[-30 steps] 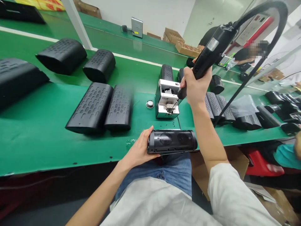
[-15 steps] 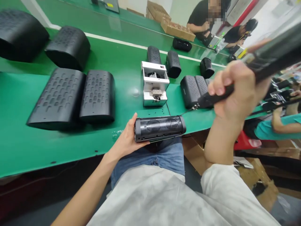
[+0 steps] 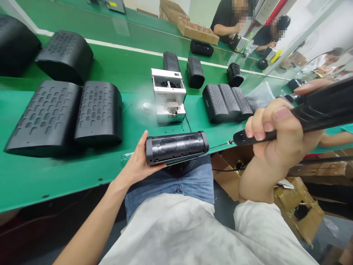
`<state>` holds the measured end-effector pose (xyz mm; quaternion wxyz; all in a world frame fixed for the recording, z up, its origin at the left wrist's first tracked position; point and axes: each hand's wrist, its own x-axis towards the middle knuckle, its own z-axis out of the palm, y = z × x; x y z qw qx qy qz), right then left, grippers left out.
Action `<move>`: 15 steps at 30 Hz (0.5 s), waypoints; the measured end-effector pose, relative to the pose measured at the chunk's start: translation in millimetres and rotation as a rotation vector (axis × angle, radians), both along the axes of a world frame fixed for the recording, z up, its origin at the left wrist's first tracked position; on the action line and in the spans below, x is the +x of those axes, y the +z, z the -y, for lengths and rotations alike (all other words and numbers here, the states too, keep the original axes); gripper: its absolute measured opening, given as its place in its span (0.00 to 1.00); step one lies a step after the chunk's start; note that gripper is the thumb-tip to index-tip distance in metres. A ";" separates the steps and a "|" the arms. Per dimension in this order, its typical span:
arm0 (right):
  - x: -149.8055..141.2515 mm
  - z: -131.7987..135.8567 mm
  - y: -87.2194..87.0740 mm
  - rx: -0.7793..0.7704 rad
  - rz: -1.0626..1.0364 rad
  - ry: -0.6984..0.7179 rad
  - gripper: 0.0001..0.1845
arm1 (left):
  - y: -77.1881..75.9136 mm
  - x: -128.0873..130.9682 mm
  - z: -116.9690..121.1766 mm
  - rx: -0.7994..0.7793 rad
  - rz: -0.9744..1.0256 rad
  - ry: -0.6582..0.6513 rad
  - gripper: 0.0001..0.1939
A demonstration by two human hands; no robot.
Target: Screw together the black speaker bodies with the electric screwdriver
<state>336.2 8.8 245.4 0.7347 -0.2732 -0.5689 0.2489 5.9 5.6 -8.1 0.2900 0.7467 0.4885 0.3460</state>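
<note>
A black speaker (image 3: 176, 146) with two round perforated grilles lies on its side at the table's front edge. My left hand (image 3: 138, 158) grips its left end, thumb on top and fingers below. My right hand (image 3: 281, 129) is wrapped around a black electric screwdriver (image 3: 322, 106) held almost level. The thin bit points left, and its tip is at the speaker's right end; whether it sits in a screw I cannot tell. Behind the speaker stands a white-and-silver screw feeder (image 3: 168, 97). Several small dark screws (image 3: 173, 129) lie loose in front of the feeder.
Large black textured housings (image 3: 97, 114) stand at the left, and smaller ones (image 3: 220, 103) at the back right. Cardboard boxes (image 3: 299, 206) are on the floor at the right. Across the bench, people (image 3: 228, 22) work beside a carton (image 3: 197, 31).
My right hand has brought the screwdriver down and leftward, so its bit now meets the speaker's right end. My left hand still holds the speaker. The whole view has shifted slightly.
</note>
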 end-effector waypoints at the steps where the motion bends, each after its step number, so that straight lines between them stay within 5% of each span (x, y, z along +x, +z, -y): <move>1: 0.9 -1.1 -2.3 0.005 -0.005 0.012 0.15 | 3.0 -0.2 0.3 -0.013 -0.015 0.000 0.75; 7: 3.0 -6.5 -27.2 -0.052 0.028 0.105 0.16 | 22.3 -1.0 5.5 0.022 -0.035 0.025 0.64; 11: 2.4 -14.1 -56.4 -0.277 0.044 0.195 0.16 | 14.3 2.3 0.8 -0.010 0.000 0.181 0.55; 15: 0.7 -18.3 -80.3 -0.286 0.058 0.239 0.19 | 7.8 3.4 -3.9 -0.047 0.052 0.264 0.53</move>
